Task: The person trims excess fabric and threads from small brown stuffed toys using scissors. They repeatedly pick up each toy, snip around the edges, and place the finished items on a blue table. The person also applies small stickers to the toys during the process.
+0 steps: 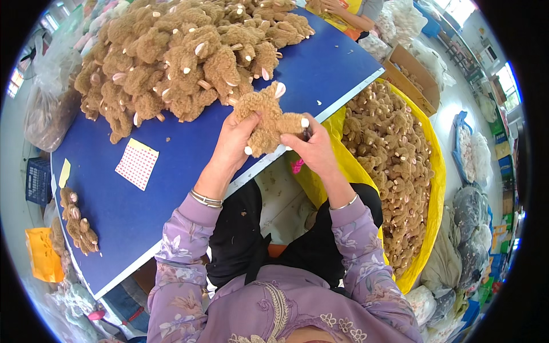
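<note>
A fuzzy brown plush toy (265,123) with white-tipped limbs and a pink-lined ear is held up over the table's near edge. My left hand (233,139) grips its body, thumb pressed on the plush. On the other side, my right hand (313,150) pinches one of its limbs between thumb and fingers. Something small and dark shows by the right fingers, too hidden to name. Beyond my hands, a large heap of similar brown plush toys (166,57) covers the far part of the blue table (194,154).
A sheet of small red-marked labels (137,164) lies on the table, left of my hands. A few plush toys (78,222) rest at its left edge. To my right stands a yellow-lined container (437,188) full of plush toys (389,171). Another person's arm (350,16) shows across the table.
</note>
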`<move>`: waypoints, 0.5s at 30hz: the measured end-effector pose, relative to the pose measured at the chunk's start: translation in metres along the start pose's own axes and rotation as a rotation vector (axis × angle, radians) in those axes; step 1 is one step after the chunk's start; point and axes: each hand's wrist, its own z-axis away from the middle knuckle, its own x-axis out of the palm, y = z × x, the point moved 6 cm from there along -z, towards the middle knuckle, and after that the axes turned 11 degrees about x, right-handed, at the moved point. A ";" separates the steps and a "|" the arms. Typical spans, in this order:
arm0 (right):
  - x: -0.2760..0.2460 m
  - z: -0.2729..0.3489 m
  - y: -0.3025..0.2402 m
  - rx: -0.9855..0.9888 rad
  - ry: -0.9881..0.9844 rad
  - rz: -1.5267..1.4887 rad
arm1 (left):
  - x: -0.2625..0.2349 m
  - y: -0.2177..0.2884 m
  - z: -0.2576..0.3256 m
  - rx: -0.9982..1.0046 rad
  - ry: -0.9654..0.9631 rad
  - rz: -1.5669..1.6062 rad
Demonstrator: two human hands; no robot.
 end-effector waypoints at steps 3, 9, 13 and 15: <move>-0.005 0.011 -0.031 -0.173 0.186 0.015 | 0.003 0.001 -0.001 0.050 -0.041 -0.109; -0.006 0.001 -0.021 -0.084 0.248 -0.011 | -0.002 -0.004 0.000 -0.050 -0.020 -0.112; -0.018 -0.010 -0.008 -0.050 0.294 -0.078 | 0.002 0.015 -0.001 0.118 0.077 0.165; -0.020 -0.010 -0.004 -0.049 0.293 -0.168 | -0.010 0.012 -0.006 0.089 0.115 0.110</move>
